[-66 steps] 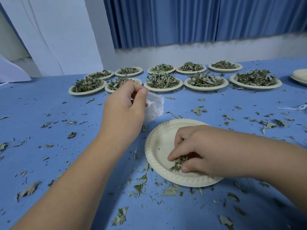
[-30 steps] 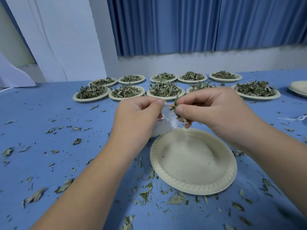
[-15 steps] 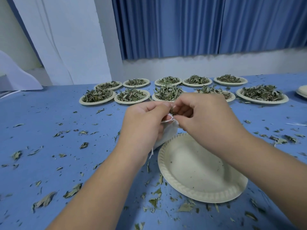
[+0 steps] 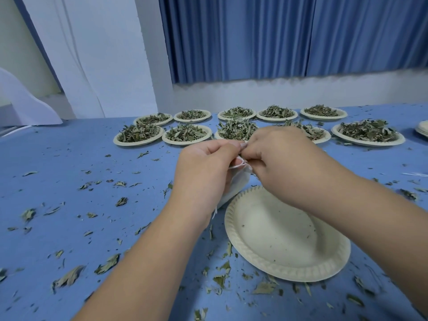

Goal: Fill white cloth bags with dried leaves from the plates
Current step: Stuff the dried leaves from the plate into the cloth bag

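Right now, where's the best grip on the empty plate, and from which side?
Probably pinch the ribbed rim of the empty plate at its near edge, coming from the person's side. It lies flat on the table, so only the upturned rim gives purchase. The right forearm crosses its far right, and the bag is at its far left.

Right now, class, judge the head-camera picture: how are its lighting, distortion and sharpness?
Head view throughout: light soft and even, no glare, only faint shadow on the table under the forearms; wide-angle lens makes the white pillar lean; leaf scraps at lower right look smeared, filled plates sharper.
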`<state>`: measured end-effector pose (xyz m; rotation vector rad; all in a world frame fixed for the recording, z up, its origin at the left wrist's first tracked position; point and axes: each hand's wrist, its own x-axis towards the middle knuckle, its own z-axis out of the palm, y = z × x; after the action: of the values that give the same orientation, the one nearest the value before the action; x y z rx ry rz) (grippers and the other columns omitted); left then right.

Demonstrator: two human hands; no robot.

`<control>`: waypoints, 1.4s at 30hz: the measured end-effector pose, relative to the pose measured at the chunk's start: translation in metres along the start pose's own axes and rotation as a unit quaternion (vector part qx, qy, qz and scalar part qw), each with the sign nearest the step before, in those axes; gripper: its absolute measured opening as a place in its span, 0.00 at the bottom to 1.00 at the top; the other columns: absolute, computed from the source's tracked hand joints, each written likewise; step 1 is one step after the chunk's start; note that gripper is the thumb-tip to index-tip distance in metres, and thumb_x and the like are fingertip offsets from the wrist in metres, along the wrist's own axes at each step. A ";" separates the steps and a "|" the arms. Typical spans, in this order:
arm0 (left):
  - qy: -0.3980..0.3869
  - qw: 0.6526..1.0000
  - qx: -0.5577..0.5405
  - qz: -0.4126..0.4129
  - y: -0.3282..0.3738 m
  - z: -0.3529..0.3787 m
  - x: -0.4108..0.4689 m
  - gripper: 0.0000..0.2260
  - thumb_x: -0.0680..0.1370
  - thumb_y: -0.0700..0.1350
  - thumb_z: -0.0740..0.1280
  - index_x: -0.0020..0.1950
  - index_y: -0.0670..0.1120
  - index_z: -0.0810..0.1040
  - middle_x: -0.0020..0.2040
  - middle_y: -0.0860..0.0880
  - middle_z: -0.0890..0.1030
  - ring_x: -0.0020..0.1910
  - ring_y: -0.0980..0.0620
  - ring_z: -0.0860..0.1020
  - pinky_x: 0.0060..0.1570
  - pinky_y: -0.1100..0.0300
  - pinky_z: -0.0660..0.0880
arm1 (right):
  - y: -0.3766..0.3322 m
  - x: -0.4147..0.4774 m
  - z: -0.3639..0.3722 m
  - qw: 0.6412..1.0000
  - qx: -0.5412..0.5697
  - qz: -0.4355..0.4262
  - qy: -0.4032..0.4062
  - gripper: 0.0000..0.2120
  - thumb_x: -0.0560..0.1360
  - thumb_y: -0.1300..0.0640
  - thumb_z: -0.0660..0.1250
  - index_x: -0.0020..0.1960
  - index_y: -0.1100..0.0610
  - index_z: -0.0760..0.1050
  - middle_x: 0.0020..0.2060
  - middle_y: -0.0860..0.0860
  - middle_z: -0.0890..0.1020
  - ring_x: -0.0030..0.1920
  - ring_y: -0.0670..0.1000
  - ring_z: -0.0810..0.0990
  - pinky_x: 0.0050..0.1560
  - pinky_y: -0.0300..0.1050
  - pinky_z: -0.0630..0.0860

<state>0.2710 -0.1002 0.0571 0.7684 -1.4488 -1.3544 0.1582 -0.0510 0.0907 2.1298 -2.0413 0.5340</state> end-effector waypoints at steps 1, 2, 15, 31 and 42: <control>0.003 1.000 -0.004 0.000 0.000 0.000 0.000 0.08 0.79 0.38 0.65 0.48 0.40 0.84 0.23 0.55 0.73 0.18 0.61 0.69 0.20 0.73 0.63 | -0.001 0.000 0.000 1.000 -0.010 0.002 -0.010 0.10 0.76 0.61 0.62 0.52 0.54 0.81 0.48 0.53 0.81 0.51 0.54 0.79 0.51 0.49 0.75; 0.007 1.000 -0.006 0.001 0.000 -0.001 0.001 0.08 0.79 0.38 0.64 0.48 0.39 0.84 0.22 0.55 0.73 0.18 0.61 0.69 0.20 0.73 0.63 | 0.000 0.000 -0.001 1.000 0.005 0.005 -0.011 0.09 0.76 0.61 0.63 0.51 0.54 0.81 0.48 0.53 0.82 0.50 0.55 0.79 0.50 0.50 0.76; 0.040 0.999 -0.009 0.013 -0.001 -0.004 0.004 0.08 0.78 0.40 0.66 0.44 0.44 0.85 0.23 0.56 0.73 0.19 0.60 0.69 0.21 0.71 0.63 | 0.011 0.001 -0.017 0.973 0.229 0.020 0.021 0.04 0.72 0.55 0.71 0.41 0.49 0.84 0.31 0.42 0.83 0.35 0.42 0.82 0.34 0.36 0.75; -0.014 0.997 -0.066 0.044 0.005 0.001 -0.002 0.10 0.79 0.37 0.64 0.43 0.42 0.83 0.23 0.56 0.71 0.18 0.60 0.67 0.20 0.71 0.64 | 0.023 0.017 0.004 0.938 0.305 0.167 -0.017 0.10 0.67 0.55 0.72 0.46 0.55 0.76 0.36 0.51 0.82 0.29 0.45 0.77 0.25 0.38 0.70; -0.031 0.996 -0.074 0.041 0.004 0.006 -0.005 0.09 0.79 0.34 0.62 0.43 0.38 0.82 0.24 0.54 0.72 0.17 0.60 0.68 0.20 0.72 0.64 | 0.029 0.011 0.007 0.835 0.521 0.157 -0.087 0.09 0.72 0.68 0.68 0.51 0.71 0.77 0.40 0.62 0.82 0.35 0.52 0.82 0.35 0.38 0.78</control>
<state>0.2680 -0.0928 0.0601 0.5696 -1.3951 -1.4155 0.1303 -0.0659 0.0843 2.3154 -2.5492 1.9451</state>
